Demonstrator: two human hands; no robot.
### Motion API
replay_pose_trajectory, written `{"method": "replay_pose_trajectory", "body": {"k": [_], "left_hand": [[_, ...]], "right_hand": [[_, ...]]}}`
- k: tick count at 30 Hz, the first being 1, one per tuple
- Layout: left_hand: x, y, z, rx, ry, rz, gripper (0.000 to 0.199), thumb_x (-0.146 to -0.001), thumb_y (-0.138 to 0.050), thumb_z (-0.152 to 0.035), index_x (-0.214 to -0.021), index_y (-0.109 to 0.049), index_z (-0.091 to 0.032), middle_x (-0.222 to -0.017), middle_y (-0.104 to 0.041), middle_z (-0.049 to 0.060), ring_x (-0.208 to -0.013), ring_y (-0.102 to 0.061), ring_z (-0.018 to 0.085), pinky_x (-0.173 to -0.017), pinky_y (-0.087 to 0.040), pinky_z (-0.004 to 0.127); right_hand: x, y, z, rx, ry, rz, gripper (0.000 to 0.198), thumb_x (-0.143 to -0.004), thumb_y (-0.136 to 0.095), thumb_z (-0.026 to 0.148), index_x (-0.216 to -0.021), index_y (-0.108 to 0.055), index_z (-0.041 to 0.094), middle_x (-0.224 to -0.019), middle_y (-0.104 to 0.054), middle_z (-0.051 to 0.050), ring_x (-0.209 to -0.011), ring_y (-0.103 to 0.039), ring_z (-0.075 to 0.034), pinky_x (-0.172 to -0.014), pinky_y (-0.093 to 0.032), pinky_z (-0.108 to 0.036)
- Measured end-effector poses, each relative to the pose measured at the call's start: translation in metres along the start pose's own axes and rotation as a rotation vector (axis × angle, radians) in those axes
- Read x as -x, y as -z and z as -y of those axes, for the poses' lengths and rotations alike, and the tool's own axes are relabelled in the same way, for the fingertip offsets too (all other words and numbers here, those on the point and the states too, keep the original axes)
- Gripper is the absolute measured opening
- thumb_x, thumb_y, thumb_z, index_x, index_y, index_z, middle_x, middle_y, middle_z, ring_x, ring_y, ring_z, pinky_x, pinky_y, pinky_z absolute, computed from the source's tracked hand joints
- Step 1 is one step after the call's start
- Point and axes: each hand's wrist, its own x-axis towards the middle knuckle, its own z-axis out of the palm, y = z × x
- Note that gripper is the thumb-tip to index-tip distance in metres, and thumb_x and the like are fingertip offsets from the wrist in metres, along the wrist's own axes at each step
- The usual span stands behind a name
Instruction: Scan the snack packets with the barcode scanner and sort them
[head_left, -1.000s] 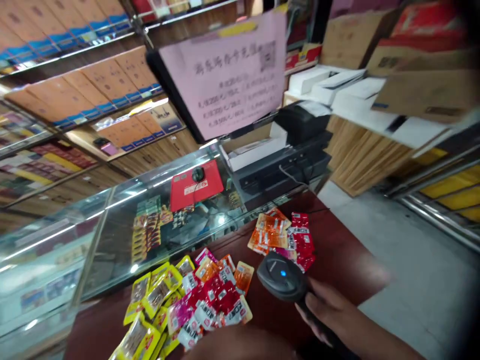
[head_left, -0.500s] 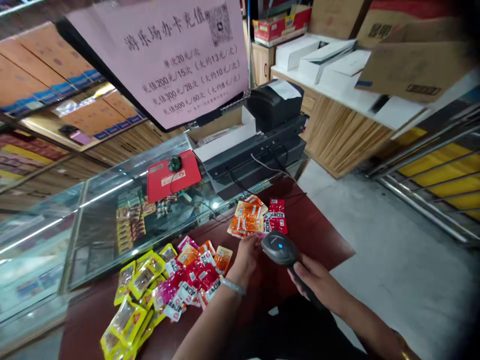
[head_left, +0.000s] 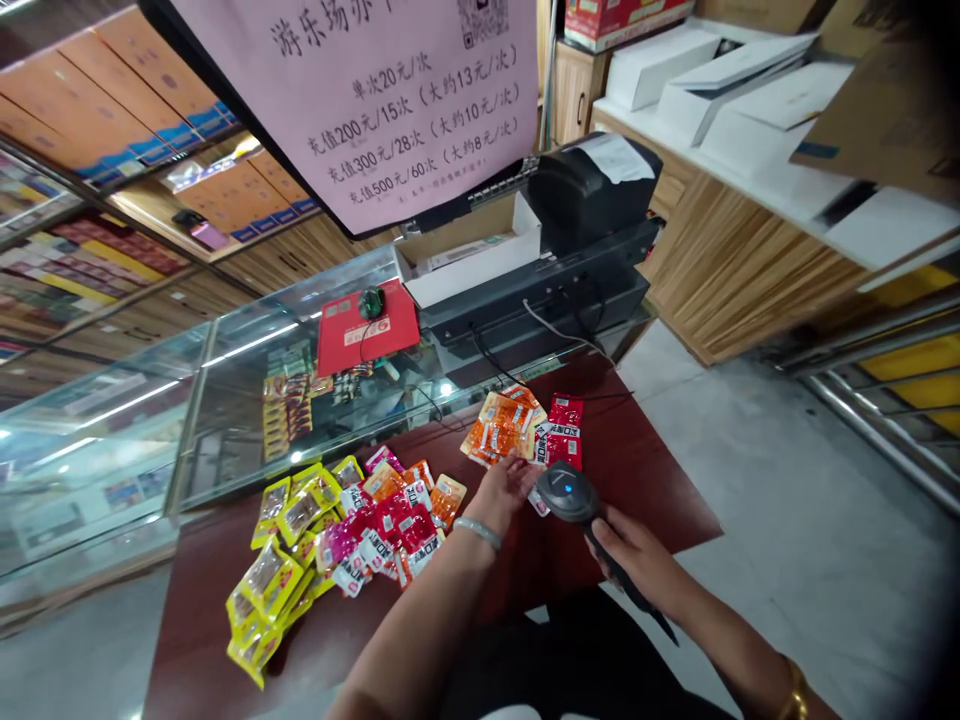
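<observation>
In the head view my right hand (head_left: 634, 550) is wrapped around the handle of a dark barcode scanner (head_left: 568, 492), whose head shows a small blue light. My left hand (head_left: 511, 485), with a pale bangle at the wrist, reaches to the near edge of a small heap of orange snack packets (head_left: 501, 428); its fingers are stretched out and partly apart. Red snack packets (head_left: 564, 432) lie just right of that heap. Part of a white and pink packet (head_left: 538, 502) shows between my left fingers and the scanner head.
Left of my left arm, mixed red and pink packets (head_left: 390, 525) lie beside yellow packets (head_left: 274, 580) on the dark red tabletop (head_left: 360, 660). Beyond stand a glass counter (head_left: 240, 400), a red mat (head_left: 360, 345) with a mouse (head_left: 371, 302), an open white box (head_left: 480, 265) and a pink sign (head_left: 420, 110).
The camera view has shifted, so the scene sits differently. My left fingers have spread a little at the orange heap, and a white and pink packet now shows beside the scanner.
</observation>
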Motion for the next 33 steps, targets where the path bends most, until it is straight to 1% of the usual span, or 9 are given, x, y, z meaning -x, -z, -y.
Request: {"method": "replay_pose_trajectory", "body": {"k": [5, 10, 13, 16, 19, 22, 25, 29, 33], "left_hand": [[-0.013, -0.004, -0.007, 0.029, 0.025, -0.070, 0.018, -0.087, -0.066, -0.029, -0.090, -0.054, -0.016, -0.072, -0.059, 0.004, -0.058, -0.063, 0.014, -0.049, -0.052, 0.022], [-0.020, -0.005, -0.013, -0.040, -0.050, -0.089, 0.019, -0.084, -0.068, -0.024, -0.079, -0.051, -0.016, -0.055, -0.047, -0.005, -0.037, -0.038, 0.005, -0.035, -0.023, 0.015], [-0.011, 0.023, -0.004, -0.071, -0.184, -0.064, 0.026, -0.075, -0.078, -0.025, -0.080, -0.055, -0.016, -0.056, -0.050, -0.007, -0.039, -0.037, 0.003, -0.038, -0.022, 0.014], [0.002, 0.072, 0.004, -0.197, -0.301, 0.002, 0.037, -0.067, -0.085, -0.038, -0.077, -0.056, -0.016, -0.051, -0.049, -0.007, -0.037, -0.034, 0.003, -0.038, -0.018, 0.017], [0.012, 0.124, 0.005, -0.261, -0.303, 0.007, 0.046, -0.065, -0.082, -0.053, -0.071, -0.054, -0.018, -0.042, -0.039, -0.010, -0.034, -0.026, 0.004, -0.037, -0.014, 0.019], [0.013, 0.162, 0.000, -0.399, -0.268, -0.023, 0.044, -0.068, -0.079, -0.055, -0.065, -0.055, -0.018, -0.040, -0.041, -0.008, -0.034, -0.026, 0.005, -0.039, -0.017, 0.020], [0.008, 0.179, -0.004, -0.569, -0.218, -0.037, 0.037, -0.069, -0.083, -0.043, -0.057, -0.058, -0.018, -0.040, -0.047, -0.004, -0.033, -0.033, 0.008, -0.040, -0.022, 0.021], [0.003, 0.184, -0.004, -0.618, -0.239, -0.006, 0.030, -0.065, -0.086, -0.024, -0.054, -0.059, -0.020, -0.042, -0.050, -0.002, -0.037, -0.046, 0.012, -0.047, -0.034, 0.022], [0.007, 0.189, -0.011, -0.741, -0.339, 0.046, 0.030, -0.071, -0.082, -0.035, -0.055, -0.061, -0.019, -0.042, -0.051, 0.000, -0.039, -0.047, 0.013, -0.047, -0.034, 0.022]], "right_hand": [[-0.006, -0.004, -0.005, 0.029, -0.026, -0.055, 0.059, -0.081, -0.052, 0.078, -0.093, -0.056, 0.020, -0.067, -0.053, 0.005, -0.049, -0.048, -0.010, -0.045, -0.039, -0.024], [-0.009, -0.019, -0.009, 0.073, -0.037, -0.102, 0.057, -0.082, -0.053, 0.076, -0.090, -0.056, 0.020, -0.066, -0.054, 0.005, -0.048, -0.050, -0.011, -0.046, -0.040, -0.024], [-0.012, -0.032, -0.013, 0.092, -0.033, -0.113, 0.054, -0.084, -0.052, 0.074, -0.088, -0.055, 0.021, -0.066, -0.054, 0.005, -0.048, -0.050, -0.011, -0.046, -0.040, -0.024], [-0.017, -0.046, -0.020, 0.139, -0.019, -0.096, 0.053, -0.083, -0.054, 0.073, -0.090, -0.055, 0.021, -0.064, -0.054, 0.006, -0.047, -0.049, -0.011, -0.046, -0.040, -0.025], [-0.024, -0.064, -0.028, 0.155, -0.030, -0.044, 0.053, -0.083, -0.055, 0.073, -0.093, -0.056, 0.021, -0.065, -0.054, 0.006, -0.048, -0.050, -0.011, -0.046, -0.041, -0.024], [-0.028, -0.083, -0.036, 0.166, -0.040, 0.038, 0.052, -0.083, -0.055, 0.072, -0.092, -0.056, 0.020, -0.067, -0.054, 0.005, -0.050, -0.051, -0.010, -0.046, -0.041, -0.024], [-0.032, -0.095, -0.044, 0.201, -0.046, 0.073, 0.054, -0.084, -0.054, 0.072, -0.095, -0.056, 0.019, -0.065, -0.053, 0.006, -0.049, -0.050, -0.010, -0.046, -0.041, -0.024], [-0.036, -0.094, -0.056, 0.272, -0.067, 0.035, 0.058, -0.083, -0.052, 0.073, -0.104, -0.056, 0.019, -0.064, -0.053, 0.006, -0.048, -0.050, -0.011, -0.046, -0.040, -0.024], [-0.035, -0.090, -0.059, 0.271, -0.083, 0.021, 0.055, -0.085, -0.052, 0.072, -0.104, -0.054, 0.020, -0.067, -0.053, 0.006, -0.049, -0.050, -0.011, -0.047, -0.040, -0.025]]}}
